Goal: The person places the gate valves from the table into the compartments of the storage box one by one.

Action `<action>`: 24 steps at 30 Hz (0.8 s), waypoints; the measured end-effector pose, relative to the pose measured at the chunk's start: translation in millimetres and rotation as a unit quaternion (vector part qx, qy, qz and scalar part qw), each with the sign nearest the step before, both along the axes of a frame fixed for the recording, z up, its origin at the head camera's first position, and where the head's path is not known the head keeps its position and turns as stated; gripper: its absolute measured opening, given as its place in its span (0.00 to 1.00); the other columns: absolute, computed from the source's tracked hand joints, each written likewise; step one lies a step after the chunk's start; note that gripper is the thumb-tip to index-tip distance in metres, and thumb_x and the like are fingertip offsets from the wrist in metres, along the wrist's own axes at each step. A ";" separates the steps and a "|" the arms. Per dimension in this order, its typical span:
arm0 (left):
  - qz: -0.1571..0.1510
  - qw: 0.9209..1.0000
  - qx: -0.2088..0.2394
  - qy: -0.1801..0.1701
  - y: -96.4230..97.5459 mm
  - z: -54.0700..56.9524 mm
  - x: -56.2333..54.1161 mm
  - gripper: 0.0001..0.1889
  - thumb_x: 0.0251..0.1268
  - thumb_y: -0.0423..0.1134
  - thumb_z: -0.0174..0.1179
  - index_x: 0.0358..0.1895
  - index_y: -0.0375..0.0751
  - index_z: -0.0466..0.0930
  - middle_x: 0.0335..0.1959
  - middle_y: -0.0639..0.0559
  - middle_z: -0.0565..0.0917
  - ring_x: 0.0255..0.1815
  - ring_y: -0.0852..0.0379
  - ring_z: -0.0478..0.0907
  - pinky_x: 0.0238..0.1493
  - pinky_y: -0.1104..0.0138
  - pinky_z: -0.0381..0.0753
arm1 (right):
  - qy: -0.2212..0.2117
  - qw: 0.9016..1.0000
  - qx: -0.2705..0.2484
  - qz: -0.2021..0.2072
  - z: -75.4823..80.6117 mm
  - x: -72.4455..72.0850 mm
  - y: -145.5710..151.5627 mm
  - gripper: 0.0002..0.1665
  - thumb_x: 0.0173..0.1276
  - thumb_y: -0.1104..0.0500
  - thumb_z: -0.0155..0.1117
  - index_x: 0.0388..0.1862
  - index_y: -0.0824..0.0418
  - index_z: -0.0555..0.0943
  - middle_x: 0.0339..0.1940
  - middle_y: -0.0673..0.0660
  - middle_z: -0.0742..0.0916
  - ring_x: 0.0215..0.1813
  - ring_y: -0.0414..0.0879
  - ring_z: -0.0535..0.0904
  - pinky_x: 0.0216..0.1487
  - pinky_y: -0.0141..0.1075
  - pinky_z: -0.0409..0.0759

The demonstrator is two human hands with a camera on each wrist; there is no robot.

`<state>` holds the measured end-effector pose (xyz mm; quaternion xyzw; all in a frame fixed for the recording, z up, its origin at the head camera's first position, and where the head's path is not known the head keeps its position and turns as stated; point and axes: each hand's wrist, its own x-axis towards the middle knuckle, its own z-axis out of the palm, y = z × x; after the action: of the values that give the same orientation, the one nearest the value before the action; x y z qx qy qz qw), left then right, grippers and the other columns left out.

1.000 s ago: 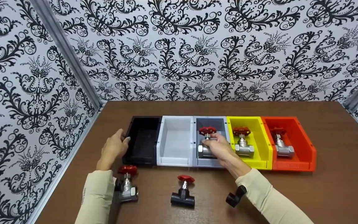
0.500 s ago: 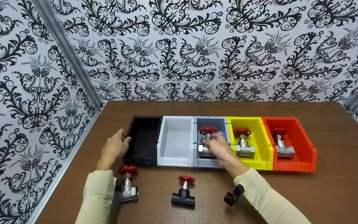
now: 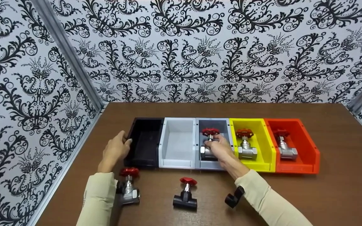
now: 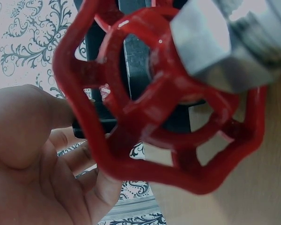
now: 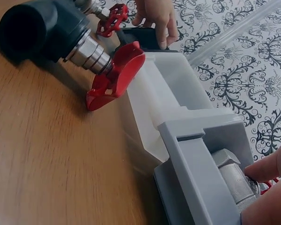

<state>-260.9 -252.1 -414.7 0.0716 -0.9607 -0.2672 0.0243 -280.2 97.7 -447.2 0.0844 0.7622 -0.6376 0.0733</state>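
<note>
In the grey bin (image 3: 214,164), my right hand (image 3: 222,149) pinches a metal gate valve (image 3: 205,152) by its neck, just below the red handwheel. The valve stands upright, its lower right side hidden by the hand. My left hand (image 3: 115,149) grips the left wall of the black bin (image 3: 143,162), thumb at the rim and fingers outside. A second metal valve (image 3: 130,195) stands on the table beside the left sleeve; its red handwheel (image 4: 196,180) fills much of the left wrist view. A black plastic valve (image 3: 185,201) with a red handwheel stands in front of the bins.
A white bin (image 3: 178,164) sits between the black and grey ones. Right of the grey bin, a yellow bin (image 3: 267,166) and a red-orange bin (image 3: 309,164) each hold a metal valve. A patterned wall (image 3: 193,62) rises behind the brown table (image 3: 341,188).
The right forearm and wrist have shifted slightly left, while the right hand keeps its hold on the valve. The left hand and the bins look the same.
</note>
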 end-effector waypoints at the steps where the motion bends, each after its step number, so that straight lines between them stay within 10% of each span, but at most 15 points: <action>1: 0.001 1.000 0.000 0.000 -0.2 -0.1 0.0 0.10 0.74 0.44 0.52 0.45 0.40 0.72 0.43 0.41 0.83 0.44 0.41 0.80 0.41 0.46 0.74 | 0.005 1.000 0.006 -0.001 -0.6 -0.3 -0.2 0.26 0.67 0.62 0.60 0.62 0.71 0.69 0.55 0.67 0.78 0.50 0.53 0.73 0.54 0.43 0.72; 8: 0.000 1.000 0.001 0.001 -0.8 -0.1 0.1 0.10 0.74 0.44 0.53 0.45 0.40 0.72 0.42 0.41 0.83 0.43 0.41 0.80 0.41 0.46 0.74 | 0.015 1.000 0.022 -0.006 -4.1 -2.0 -1.0 0.27 0.66 0.63 0.60 0.62 0.72 0.68 0.56 0.68 0.78 0.52 0.55 0.73 0.58 0.46 0.72; 16: -0.002 1.000 0.004 0.014 -1.0 -0.9 0.9 0.10 0.73 0.44 0.53 0.47 0.40 0.74 0.44 0.42 0.84 0.45 0.39 0.81 0.43 0.45 0.75 | 0.022 1.000 0.015 -0.008 -6.4 -2.9 -2.4 0.24 0.66 0.65 0.60 0.59 0.71 0.68 0.27 0.53 0.77 0.29 0.43 0.70 0.33 0.34 0.69; 24: -0.004 1.000 0.005 0.010 -1.5 -1.2 0.7 0.11 0.74 0.44 0.53 0.47 0.40 0.73 0.45 0.41 0.84 0.46 0.39 0.80 0.43 0.45 0.75 | 0.013 1.000 0.016 -0.010 -5.5 -2.8 -2.9 0.26 0.66 0.65 0.60 0.61 0.72 0.67 0.31 0.56 0.78 0.34 0.46 0.73 0.38 0.36 0.73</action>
<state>-260.2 -253.6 -415.8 0.0655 -0.9594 -0.2724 0.0330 -283.0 94.8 -452.7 0.0852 0.7721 -0.6273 0.0556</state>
